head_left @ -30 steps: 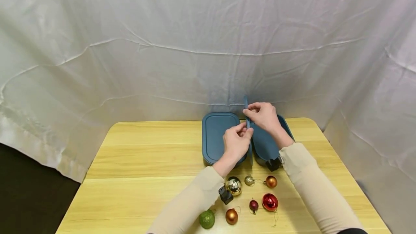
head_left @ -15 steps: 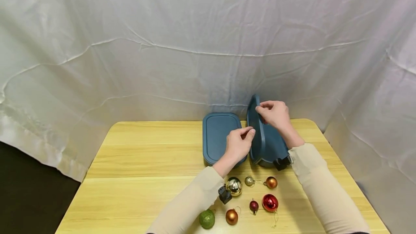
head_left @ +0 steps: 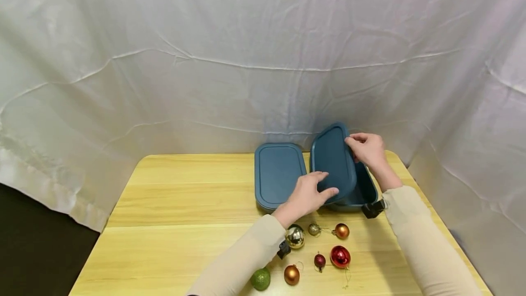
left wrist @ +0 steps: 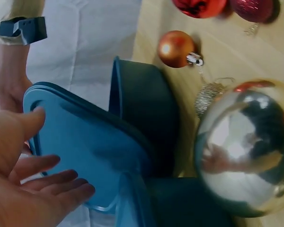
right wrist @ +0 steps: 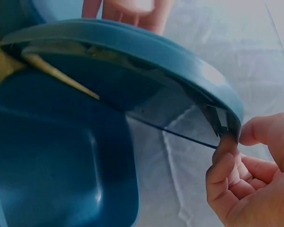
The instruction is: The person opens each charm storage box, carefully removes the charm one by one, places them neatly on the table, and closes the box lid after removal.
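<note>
My right hand (head_left: 367,150) pinches the right edge of a blue rectangular lid (head_left: 334,161) between thumb and fingers. The lid slants over the left part of an uncovered blue food container (head_left: 367,186), its right side raised. In the right wrist view the inside of the container (right wrist: 47,165) shows bare, and the right hand (right wrist: 251,175) grips the lid's rim. My left hand (head_left: 306,195) is by the lid's near left side, thumb and fingers spread and holding nothing. The left wrist view shows those fingers (left wrist: 61,182) in front of the lid's face (left wrist: 85,142).
A second blue container with its lid on (head_left: 279,175) stands just left. Nearer on the wooden table (head_left: 185,204) lie Christmas baubles: a large gold one (head_left: 295,236), a red one (head_left: 340,256), a green one (head_left: 260,279) and several smaller ones. A pale curtain (head_left: 263,81) hangs behind.
The lid has gone from upright on edge to slanting, its top face now showing. My right hand has moved right with it. My left hand has let go and spread its fingers.
</note>
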A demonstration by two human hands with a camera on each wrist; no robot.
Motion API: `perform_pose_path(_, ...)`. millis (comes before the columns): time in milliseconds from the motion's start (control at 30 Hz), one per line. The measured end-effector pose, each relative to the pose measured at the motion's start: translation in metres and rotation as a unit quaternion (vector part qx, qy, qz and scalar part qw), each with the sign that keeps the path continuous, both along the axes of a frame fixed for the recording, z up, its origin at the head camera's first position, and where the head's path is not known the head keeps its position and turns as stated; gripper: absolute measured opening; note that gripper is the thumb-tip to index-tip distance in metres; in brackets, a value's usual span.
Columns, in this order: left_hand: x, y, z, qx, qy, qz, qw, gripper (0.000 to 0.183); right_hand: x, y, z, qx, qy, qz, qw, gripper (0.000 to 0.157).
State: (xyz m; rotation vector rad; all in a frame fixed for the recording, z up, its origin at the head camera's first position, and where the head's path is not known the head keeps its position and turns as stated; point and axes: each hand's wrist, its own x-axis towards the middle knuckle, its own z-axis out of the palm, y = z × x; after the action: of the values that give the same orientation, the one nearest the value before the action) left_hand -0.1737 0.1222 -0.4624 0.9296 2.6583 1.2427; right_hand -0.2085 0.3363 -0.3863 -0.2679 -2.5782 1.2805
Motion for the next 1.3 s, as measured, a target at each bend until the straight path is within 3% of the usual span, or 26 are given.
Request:
perform_pose_path(167,0.007,0.002,-0.003,-0.079,0.051,-0.041,0.9947,0.066,0.002,0.012,-0.005,0.002,-0.021,-0.014,1.000,0.050)
perform_pose_path(333,0.011,0.005,-0.010,-0.143,0.116,-0.062,0.9811,0.060,0.001,0.020,-0.016,0.006,-0.039,-0.026,0.999,0.052)
perform_pose_path(600,0.015,0.010,-0.019,-0.249,0.243,-0.083,0.9338,0.043,0.002,0.038,-0.042,0.003,-0.050,-0.042,0.998,0.051)
perform_pose_path(733,0.017,0.011,-0.024,-0.257,0.288,-0.085,0.9186,0.033,0.002,0.047,-0.055,0.005,-0.052,-0.050,0.997,0.050)
perform_pose_path(900,0.019,0.013,-0.027,-0.246,0.325,-0.086,0.9091,0.025,0.003,0.055,-0.067,0.018,-0.062,-0.054,0.996,0.051)
perform_pose_path(1100,0.019,0.014,-0.031,-0.241,0.343,-0.084,0.9039,0.024,0.004,0.058,-0.077,0.092,-0.075,-0.031,0.993,0.057)
perform_pose_path(1300,0.018,0.019,-0.037,-0.230,0.365,-0.078,0.8986,0.024,0.002,0.055,-0.086,0.157,-0.038,-0.020,0.987,0.050)
